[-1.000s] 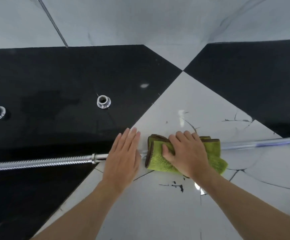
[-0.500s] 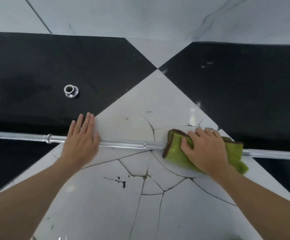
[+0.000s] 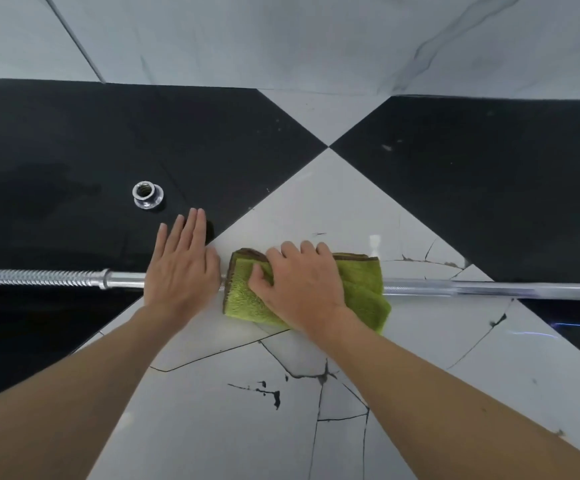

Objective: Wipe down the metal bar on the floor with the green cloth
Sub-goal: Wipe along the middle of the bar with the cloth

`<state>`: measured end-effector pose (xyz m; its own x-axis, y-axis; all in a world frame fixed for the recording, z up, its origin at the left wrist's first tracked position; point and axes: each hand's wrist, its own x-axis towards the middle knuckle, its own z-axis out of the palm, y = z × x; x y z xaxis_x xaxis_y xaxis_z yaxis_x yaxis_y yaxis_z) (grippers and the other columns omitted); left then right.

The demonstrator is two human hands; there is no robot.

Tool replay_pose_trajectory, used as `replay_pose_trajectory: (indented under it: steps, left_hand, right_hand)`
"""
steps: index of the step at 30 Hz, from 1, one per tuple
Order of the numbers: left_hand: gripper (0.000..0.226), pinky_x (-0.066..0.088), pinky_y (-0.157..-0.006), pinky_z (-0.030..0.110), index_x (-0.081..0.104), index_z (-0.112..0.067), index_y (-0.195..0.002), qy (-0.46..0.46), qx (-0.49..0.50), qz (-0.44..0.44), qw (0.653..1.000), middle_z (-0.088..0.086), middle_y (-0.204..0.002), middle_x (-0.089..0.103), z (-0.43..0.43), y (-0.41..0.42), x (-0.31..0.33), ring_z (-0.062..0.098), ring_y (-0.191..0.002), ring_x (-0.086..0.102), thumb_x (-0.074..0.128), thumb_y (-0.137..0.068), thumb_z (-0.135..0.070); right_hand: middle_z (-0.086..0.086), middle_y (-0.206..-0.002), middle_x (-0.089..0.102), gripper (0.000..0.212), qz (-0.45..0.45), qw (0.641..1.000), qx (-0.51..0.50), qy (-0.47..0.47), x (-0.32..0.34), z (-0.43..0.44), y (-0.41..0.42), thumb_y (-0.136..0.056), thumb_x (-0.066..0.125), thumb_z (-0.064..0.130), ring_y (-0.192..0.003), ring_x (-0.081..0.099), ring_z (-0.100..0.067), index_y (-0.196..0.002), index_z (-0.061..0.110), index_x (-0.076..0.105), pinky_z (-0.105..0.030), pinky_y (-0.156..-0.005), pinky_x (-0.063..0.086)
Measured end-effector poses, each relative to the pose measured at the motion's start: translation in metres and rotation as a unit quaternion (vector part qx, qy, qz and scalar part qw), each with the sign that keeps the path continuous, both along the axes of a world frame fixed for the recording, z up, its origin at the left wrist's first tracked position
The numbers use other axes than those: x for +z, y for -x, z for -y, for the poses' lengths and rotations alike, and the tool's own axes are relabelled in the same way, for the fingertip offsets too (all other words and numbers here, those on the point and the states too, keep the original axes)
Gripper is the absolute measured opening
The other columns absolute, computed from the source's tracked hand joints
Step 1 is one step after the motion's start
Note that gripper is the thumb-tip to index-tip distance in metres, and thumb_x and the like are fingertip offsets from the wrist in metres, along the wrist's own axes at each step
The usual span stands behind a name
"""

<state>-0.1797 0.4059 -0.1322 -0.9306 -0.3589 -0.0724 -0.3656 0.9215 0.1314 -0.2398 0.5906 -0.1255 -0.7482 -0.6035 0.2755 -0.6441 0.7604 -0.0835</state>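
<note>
Firmly, the right hand presses a folded fuzzy green cloth over the long chrome metal bar
Its grip is closed on the cloth, fingers curled over the far side, thumb dug in; beside it the left hand lies flat on the bar, fingers straight. The bar runs left to right across the cracked black-and-white tiled floor, with a small chrome collar beyond on black tile
</note>
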Motion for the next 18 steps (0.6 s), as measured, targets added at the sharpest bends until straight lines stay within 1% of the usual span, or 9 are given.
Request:
replay_pose_trajectory:
  steps: [3,6,8,11,14,18]
  left_hand:
    - [0.071,-0.003,-0.125,0.039,0.004,-0.009,-0.158,-0.009,0.005,0.002,1.000,0.005,-0.167,0.006,0.003,0.003,0.001,0.018,-0.154,0.002,0.011,-0.093,-0.037]
    - [0.075,-0.002,-0.125,0.040,0.004,-0.007,-0.158,-0.019,0.006,0.007,1.000,0.007,-0.167,0.005,0.005,0.007,0.002,0.019,-0.154,0.002,0.011,-0.090,-0.038]
    - [0.076,-0.002,-0.125,0.039,0.001,-0.005,-0.158,-0.021,0.010,0.006,1.000,0.008,-0.167,0.004,0.005,0.011,0.003,0.019,-0.154,0.002,0.014,-0.089,-0.036]
    - [0.079,-0.001,-0.125,0.036,0.000,-0.003,-0.157,-0.028,0.017,-0.014,0.999,0.011,-0.167,0.006,0.006,0.020,0.005,0.020,-0.154,0.005,0.020,-0.087,-0.034]
    - [0.078,-0.001,-0.125,0.037,0.001,-0.003,-0.157,-0.025,0.011,-0.022,0.999,0.011,-0.167,0.007,0.009,0.029,0.004,0.020,-0.154,0.006,0.023,-0.089,-0.034]
    - [0.074,0.000,-0.125,0.039,0.002,-0.004,-0.157,-0.025,0.016,-0.021,0.999,0.010,-0.167,0.008,0.012,0.040,0.003,0.020,-0.154,0.006,0.027,-0.094,-0.033]
  right_hand:
    - [0.001,-0.062,0.049,0.038,-0.013,1.000,0.028,0.000,0.003,-0.026,0.011,-0.096,0.047,0.044,-0.060,0.034,-0.020,-0.070,0.018,0.055,-0.036,-0.061,0.032]
    - [0.001,-0.064,0.048,0.037,-0.018,0.999,0.036,-0.020,0.004,-0.074,0.028,-0.097,0.046,0.043,-0.059,0.037,-0.019,-0.072,0.017,0.056,-0.036,-0.059,0.036]
    - [0.001,-0.067,0.052,0.038,-0.016,0.999,0.024,-0.046,0.005,-0.117,0.045,-0.098,0.043,0.043,-0.060,0.042,-0.021,-0.077,0.016,0.060,-0.037,-0.061,0.038]
    - [-0.004,-0.073,0.060,0.042,-0.034,0.996,-0.019,-0.082,0.008,-0.182,0.071,-0.099,0.038,0.042,-0.065,0.052,-0.028,-0.083,0.014,0.066,-0.042,-0.065,0.043]
    - [-0.005,-0.075,0.058,0.045,-0.059,0.991,-0.047,-0.110,0.007,-0.213,0.083,-0.100,0.033,0.041,-0.066,0.048,-0.028,-0.084,0.012,0.065,-0.042,-0.065,0.039]
    - [-0.006,-0.069,0.051,0.039,-0.096,0.989,-0.084,-0.069,0.004,-0.189,0.081,-0.099,0.037,0.032,-0.065,0.041,-0.027,-0.072,0.012,0.058,-0.043,-0.064,0.032]
